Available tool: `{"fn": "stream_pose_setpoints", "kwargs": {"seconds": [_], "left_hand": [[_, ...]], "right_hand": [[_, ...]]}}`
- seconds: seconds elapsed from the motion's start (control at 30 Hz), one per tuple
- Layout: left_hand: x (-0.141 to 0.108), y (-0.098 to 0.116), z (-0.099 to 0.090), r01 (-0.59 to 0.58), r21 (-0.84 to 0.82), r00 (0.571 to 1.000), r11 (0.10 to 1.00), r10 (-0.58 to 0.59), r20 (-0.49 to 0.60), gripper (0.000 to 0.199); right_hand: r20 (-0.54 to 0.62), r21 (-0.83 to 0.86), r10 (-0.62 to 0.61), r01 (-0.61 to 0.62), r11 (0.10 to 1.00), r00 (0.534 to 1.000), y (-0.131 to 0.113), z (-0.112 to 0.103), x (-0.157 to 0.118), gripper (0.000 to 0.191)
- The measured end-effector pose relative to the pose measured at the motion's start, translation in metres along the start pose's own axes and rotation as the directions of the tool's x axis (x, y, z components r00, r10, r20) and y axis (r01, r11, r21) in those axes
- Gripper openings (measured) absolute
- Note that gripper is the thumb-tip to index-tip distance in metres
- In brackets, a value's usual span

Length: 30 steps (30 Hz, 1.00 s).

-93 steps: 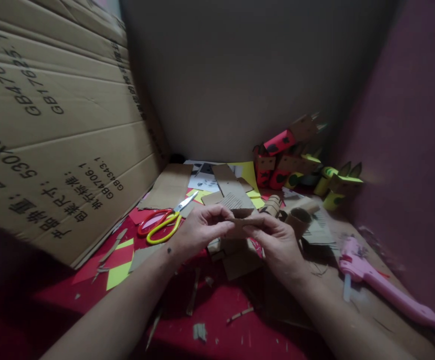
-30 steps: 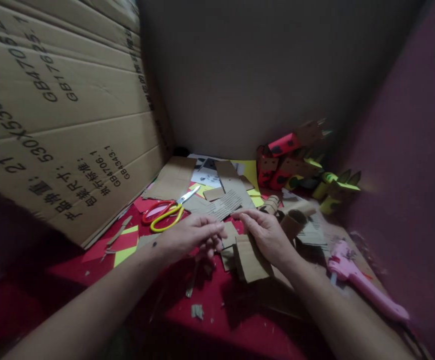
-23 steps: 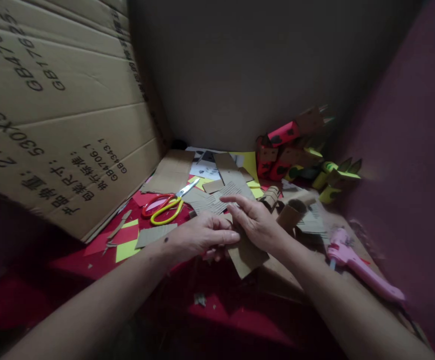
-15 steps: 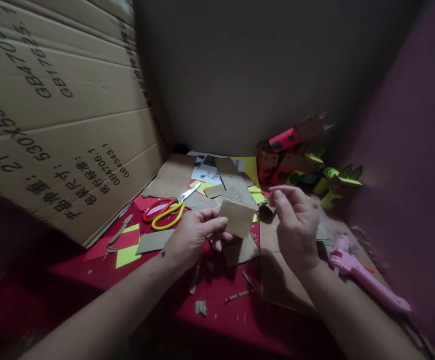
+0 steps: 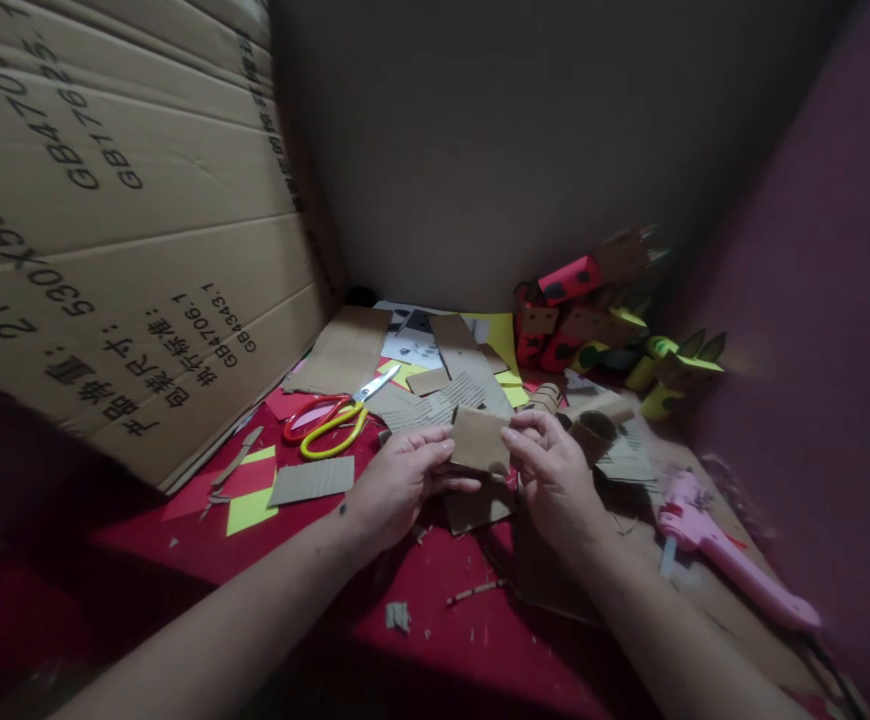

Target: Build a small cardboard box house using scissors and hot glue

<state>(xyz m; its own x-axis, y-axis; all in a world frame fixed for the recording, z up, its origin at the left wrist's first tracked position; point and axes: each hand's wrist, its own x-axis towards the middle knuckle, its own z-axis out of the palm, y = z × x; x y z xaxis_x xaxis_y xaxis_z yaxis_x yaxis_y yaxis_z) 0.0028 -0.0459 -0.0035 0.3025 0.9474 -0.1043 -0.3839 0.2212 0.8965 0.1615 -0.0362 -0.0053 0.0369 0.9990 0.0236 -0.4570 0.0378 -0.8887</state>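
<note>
Between my two hands is a small brown cardboard piece point(image 5: 482, 440), held up above the red cloth. My left hand point(image 5: 405, 480) grips its left edge between thumb and fingers. At its right edge, the thumb and fingertips of my right hand point(image 5: 551, 460) pinch the card. Scissors point(image 5: 337, 425) with one red and one yellow handle lie left of my left hand, blades pointing away. Cardboard tubes point(image 5: 594, 435) lie just beyond my right hand. A pink glue gun point(image 5: 727, 550) rests on a cardboard sheet to the right.
A large printed cardboard box point(image 5: 135, 220) leans at the left. Red and yellow paper models point(image 5: 577, 320) are heaped at the back right. Yellow paper pieces point(image 5: 253, 508), cardboard offcuts point(image 5: 311, 481) and small scraps are scattered over the red cloth point(image 5: 375, 640).
My right hand has moved left and down onto the card's right edge, uncovering the tubes behind it. The card has tilted and shifted slightly in my left hand.
</note>
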Motion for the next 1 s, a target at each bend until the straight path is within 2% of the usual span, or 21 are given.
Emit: {"fn": "stream_pose_setpoints", "kwargs": {"seconds": [0.2,0.63,1.0], "left_hand": [[0.0,-0.001,-0.001,0.02,0.031,0.998,0.999,-0.022,0.056,0.029],[0.003,-0.001,-0.011,0.001,0.035,1.0,0.999,0.0,-0.028,0.021],[0.004,-0.007,-0.014,-0.007,0.031,0.998,1.0,0.009,-0.065,0.037]], "right_hand": [[-0.026,0.071,0.041,-0.039,0.997,0.999,0.002,-0.005,0.004,0.046],[-0.035,0.12,0.062,-0.057,0.991,0.997,0.006,-0.008,0.005,0.05],[0.035,0.139,0.038,-0.043,0.989,0.999,0.005,-0.009,0.004,0.048]]}}
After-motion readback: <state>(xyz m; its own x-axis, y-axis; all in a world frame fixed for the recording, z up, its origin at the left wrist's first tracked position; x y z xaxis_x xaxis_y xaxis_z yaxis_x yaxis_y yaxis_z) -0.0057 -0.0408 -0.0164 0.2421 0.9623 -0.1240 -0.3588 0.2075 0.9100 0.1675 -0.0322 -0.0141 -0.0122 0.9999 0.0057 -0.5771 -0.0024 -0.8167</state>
